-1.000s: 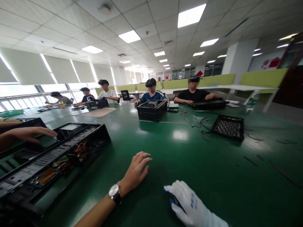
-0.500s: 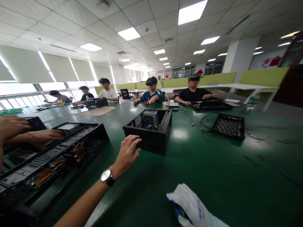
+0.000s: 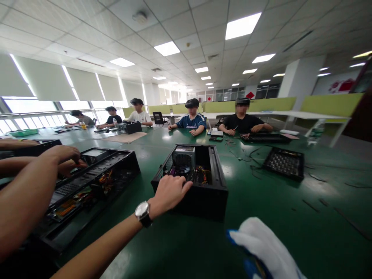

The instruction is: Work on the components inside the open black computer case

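In the middle of the green table stands an open black computer case [image 3: 203, 203], with a silver power supply [image 3: 185, 157] and coloured wires [image 3: 205, 174] inside. My bare left hand [image 3: 170, 192], with a watch [image 3: 142, 211] at the wrist, has its fingers hooked over the case's near rim. My right hand [image 3: 263, 242] wears a white glove with blue on the palm side. It hovers over the near table, apart from the case, its fingers curled. A sliver of something brownish shows between them, too small to name.
To the left, another person's hands [image 3: 68, 159] work over a second open computer case [image 3: 95, 197]. A black perforated panel [image 3: 283, 162] lies on the right with scattered cables and strips around it. Several people sit across the table [image 3: 255, 201]; a plastic bottle [image 3: 316, 131] stands far right.
My left hand has gone from beside the case to a grip on its near rim, and the case has come closer to me. The gloved hand has shifted right. A co-worker's arm reaches farther in.
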`<state>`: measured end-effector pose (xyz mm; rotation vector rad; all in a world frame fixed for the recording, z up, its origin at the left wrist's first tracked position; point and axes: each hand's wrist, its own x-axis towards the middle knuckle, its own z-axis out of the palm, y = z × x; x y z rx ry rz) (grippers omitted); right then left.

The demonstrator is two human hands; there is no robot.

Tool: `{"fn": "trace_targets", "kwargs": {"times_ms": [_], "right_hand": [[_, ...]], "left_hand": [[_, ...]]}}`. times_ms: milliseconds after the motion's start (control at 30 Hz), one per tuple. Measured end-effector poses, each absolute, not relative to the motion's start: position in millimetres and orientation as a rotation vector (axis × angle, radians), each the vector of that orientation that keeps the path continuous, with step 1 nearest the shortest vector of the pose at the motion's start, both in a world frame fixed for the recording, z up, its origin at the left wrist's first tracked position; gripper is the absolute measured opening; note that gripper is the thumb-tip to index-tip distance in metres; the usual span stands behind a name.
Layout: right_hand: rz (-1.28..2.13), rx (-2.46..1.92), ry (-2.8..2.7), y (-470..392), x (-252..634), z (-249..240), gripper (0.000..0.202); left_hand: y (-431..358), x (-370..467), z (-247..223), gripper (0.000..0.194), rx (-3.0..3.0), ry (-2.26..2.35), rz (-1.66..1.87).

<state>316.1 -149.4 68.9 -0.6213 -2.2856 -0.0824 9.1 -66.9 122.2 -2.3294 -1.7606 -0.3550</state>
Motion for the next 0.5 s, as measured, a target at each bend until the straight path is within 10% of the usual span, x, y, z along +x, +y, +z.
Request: {"fn": "trace_targets", "kwargs": {"times_ms": [200,400,500], "right_hand": [[0.047,-0.897,-2.318,-136,270,179,0.032],[-0.033,-0.932,-2.810,-127,230,170,0.039],[-0.189,-1.067,-3.060,-123,218,156,0.039]], "left_hand": [[-192,34,178,0.061,-3.075,-1.420,0.036],[-152,0,176,0.039,-3.071,-1.047,0.072],[-111,-14,145,0.063,-2.838,-1.004,0.307]]}}
